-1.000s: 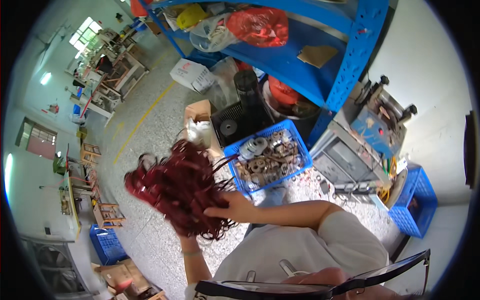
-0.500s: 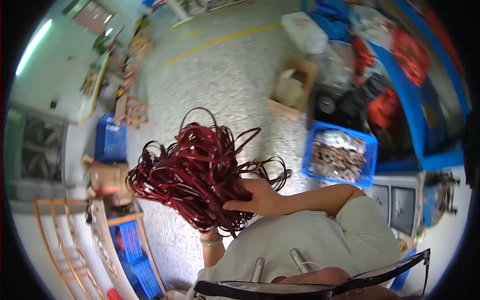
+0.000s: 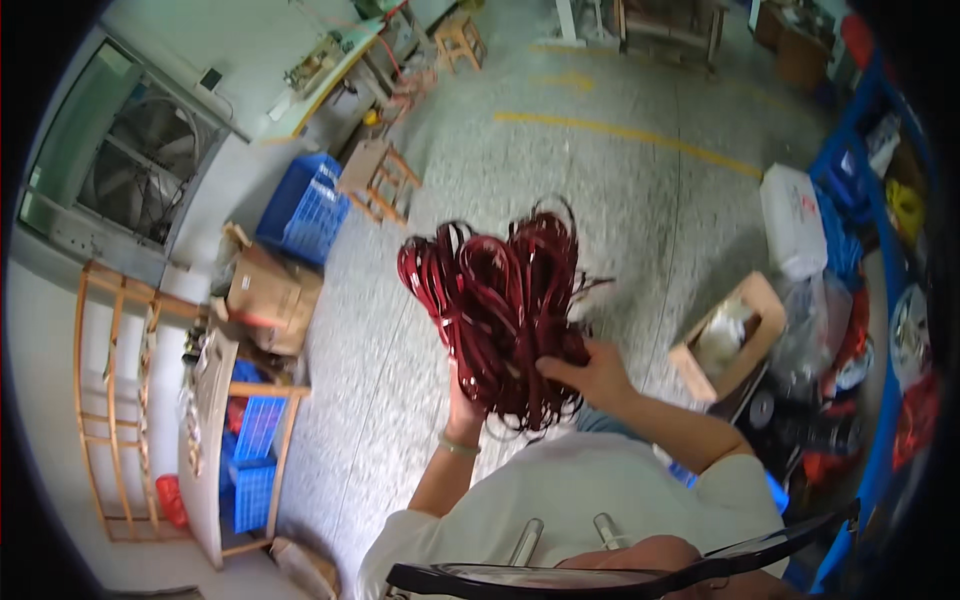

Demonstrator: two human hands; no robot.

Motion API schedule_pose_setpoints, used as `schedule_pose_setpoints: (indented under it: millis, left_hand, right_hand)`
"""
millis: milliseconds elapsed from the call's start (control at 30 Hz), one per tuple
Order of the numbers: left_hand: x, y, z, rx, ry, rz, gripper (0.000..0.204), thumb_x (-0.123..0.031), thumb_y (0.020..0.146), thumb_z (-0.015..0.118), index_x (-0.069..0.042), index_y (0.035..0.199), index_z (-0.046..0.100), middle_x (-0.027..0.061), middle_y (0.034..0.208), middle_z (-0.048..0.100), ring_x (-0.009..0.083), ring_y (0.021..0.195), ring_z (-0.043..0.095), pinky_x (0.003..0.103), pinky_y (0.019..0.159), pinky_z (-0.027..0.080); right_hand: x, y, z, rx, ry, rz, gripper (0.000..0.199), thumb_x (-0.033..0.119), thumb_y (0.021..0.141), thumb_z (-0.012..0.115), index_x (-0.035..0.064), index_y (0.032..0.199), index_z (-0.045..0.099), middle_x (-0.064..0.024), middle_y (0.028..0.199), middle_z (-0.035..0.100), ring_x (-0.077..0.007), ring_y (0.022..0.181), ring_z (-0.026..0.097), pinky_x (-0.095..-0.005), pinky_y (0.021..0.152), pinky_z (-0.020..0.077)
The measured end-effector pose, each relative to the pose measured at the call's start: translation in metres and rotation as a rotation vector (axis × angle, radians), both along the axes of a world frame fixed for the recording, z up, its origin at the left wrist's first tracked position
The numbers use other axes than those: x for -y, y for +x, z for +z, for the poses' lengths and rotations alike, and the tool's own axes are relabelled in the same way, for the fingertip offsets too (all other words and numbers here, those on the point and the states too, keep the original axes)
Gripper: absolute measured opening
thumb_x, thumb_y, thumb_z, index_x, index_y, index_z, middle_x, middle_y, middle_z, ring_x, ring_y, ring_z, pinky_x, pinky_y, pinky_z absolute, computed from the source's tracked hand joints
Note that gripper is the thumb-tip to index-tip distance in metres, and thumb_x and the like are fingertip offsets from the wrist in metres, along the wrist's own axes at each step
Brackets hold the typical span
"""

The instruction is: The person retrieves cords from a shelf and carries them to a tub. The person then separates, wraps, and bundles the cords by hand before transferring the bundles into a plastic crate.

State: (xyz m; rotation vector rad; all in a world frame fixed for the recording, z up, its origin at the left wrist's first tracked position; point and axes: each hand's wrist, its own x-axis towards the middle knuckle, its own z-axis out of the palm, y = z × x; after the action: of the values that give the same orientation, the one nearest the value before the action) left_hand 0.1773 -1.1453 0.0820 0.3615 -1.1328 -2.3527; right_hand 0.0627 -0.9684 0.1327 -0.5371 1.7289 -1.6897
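Left hand (image 3: 462, 408) seemingly mostly behind red wire bundle (image 3: 505, 305)

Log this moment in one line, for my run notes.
left hand: under red cable bundle | right hand: gripping bundle's side | bundle: held above speckled floor

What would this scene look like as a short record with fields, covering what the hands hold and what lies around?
Held thing: bundle of dark red looped cords, raised in front of the body
Left hand: under the bundle, mostly hidden by it, a band on the wrist
Right hand: gripping the bundle's lower right side
Floor: grey speckled, with a yellow line
Left side: blue crate, wooden stool, cardboard box
Right side: open cardboard box, blue shelving
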Motion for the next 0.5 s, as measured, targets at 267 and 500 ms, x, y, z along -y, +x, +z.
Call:
schedule_pose_setpoints:
  millis: [267,500]
  left_hand:
    - [0.133,-0.231,0.029,0.011,-0.696,0.206,0.054,-0.029,0.096,0.042,-0.005,0.142,0.024,0.0068,0.133,0.043,0.0201,0.12,0.044,0.033,0.104,0.035]
    - [0.276,-0.436,-0.023,0.253,-0.691,-0.148,0.054,-0.031,0.096,0.041,-0.006,0.142,0.025,0.0074,0.135,0.041,0.0207,0.122,0.042,0.034,0.105,0.033]
  right_hand:
    - [0.15,-0.207,0.018,-0.007,-0.13,0.013,0.041,0.032,0.079,0.073,0.002,0.105,0.063,-0.0111,0.092,0.068,-0.0147,0.083,0.062,-0.0296,0.076,0.0495]
    - [0.238,-0.365,-0.01,-0.052,-0.248,-0.361,0.045,0.035,0.077,0.072,-0.0012,0.102,0.061,-0.0189,0.091,0.064,-0.03,0.08,0.063,-0.0363,0.074,0.0492]
